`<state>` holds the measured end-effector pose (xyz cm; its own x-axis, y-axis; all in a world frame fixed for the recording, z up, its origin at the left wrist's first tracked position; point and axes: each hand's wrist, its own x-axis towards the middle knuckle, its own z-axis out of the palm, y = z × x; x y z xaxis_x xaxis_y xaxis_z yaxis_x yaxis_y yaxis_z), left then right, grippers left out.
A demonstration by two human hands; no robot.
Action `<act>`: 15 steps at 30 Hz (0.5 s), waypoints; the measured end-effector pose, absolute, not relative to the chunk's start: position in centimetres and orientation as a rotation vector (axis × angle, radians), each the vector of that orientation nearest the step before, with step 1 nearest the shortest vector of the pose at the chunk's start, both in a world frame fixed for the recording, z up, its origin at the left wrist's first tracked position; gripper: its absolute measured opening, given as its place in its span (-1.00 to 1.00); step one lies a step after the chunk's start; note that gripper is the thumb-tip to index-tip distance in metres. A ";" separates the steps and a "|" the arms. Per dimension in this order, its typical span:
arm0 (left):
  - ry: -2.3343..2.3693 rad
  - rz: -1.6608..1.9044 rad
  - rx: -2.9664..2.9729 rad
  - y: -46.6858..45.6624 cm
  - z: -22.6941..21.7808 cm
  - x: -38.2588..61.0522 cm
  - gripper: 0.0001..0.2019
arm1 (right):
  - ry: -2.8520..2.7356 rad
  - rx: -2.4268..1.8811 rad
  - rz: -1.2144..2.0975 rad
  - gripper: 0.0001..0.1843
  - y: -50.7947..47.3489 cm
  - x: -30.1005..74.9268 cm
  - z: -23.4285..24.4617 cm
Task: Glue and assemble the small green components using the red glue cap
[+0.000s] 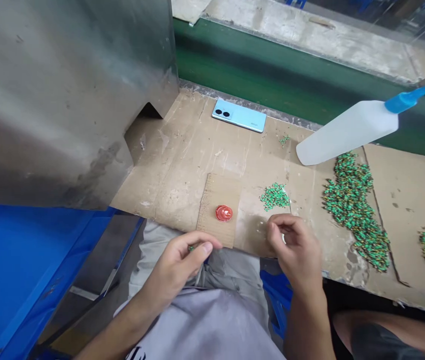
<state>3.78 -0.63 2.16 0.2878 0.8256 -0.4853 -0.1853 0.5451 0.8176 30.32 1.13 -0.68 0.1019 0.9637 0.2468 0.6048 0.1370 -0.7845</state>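
A small green part [191, 248] sits pinched between thumb and fingers of the left hand [175, 275], above the lap. The right hand [295, 245] is curled, something pale showing at the fingers [278, 227]; I cannot tell what, or whether it is gripped. Nearby on the cardboard [182, 165]: a small green heap [274, 196] and a red disc [223, 213]. The long heap [355, 210] further right holds far more, so I judge most parts remain there.
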 end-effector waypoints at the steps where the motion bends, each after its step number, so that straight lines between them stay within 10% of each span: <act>1: 1.097 0.773 0.807 -0.7 2.3 4.1 -0.67 | -1.590 -1.420 0.647 -0.94 0.6 29.5 -0.4; 15: 1.217 1.264 1.764 -0.7 2.7 5.1 -0.87 | -1.938 -0.915 0.613 -0.60 -0.9 25.0 0.3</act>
<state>5.14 -0.70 2.75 0.1077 0.9310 0.3488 0.3134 -0.3648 0.8768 24.95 -0.85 0.34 -0.3404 0.7925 0.5061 0.3576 0.6069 -0.7098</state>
